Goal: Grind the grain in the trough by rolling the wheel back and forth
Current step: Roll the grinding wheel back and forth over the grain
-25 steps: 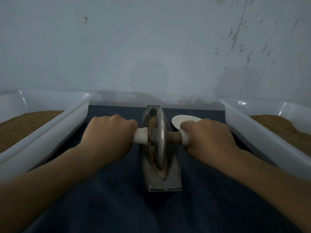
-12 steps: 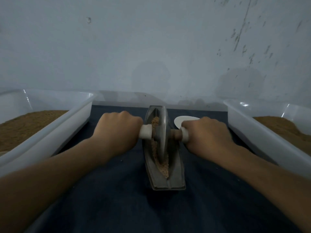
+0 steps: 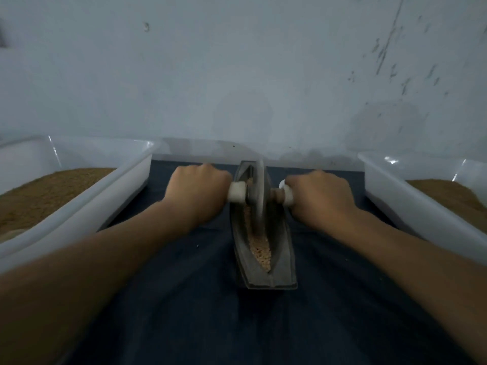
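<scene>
Nearest me, my left forearm [image 3: 92, 272] and right forearm [image 3: 408, 259] reached out over a dark blue cloth [image 3: 184, 299], soft and creased, that covered the work surface. On it lay the trough [image 3: 283, 259], a narrow, boat-shaped channel of dull grey metal, its squared near end towards me and its length running straight away. Coarse tan grain [image 3: 261, 250] lay heaped in the near half of the groove and thinned toward the wheel [image 3: 259, 196]. That thin grey metal disc stood on edge in the far part of the trough, close to its far tip. My left hand [image 3: 197, 192] was closed in a fist round the white left handle [image 3: 236, 195], fingers curled over the top so that only the handle's inner end showed. My right hand [image 3: 320, 196] gripped the white right handle [image 3: 287, 197] the same way, with a short brown stretch of axle [image 3: 275, 193] bare between it and the disc. Open cloth ran along both sides of the trough, bounded by the left tub [image 3: 87, 206] and the right tub [image 3: 400, 206], smooth glossy white plastic, each holding fine brown meal [image 3: 39, 196]. Both hands were apart from the tub walls. Just past the trough's tip the cloth ended at a pale ledge [image 3: 197, 154], and behind it rose a flat grey-blue wall [image 3: 237, 75] with dark flecks on the right.
</scene>
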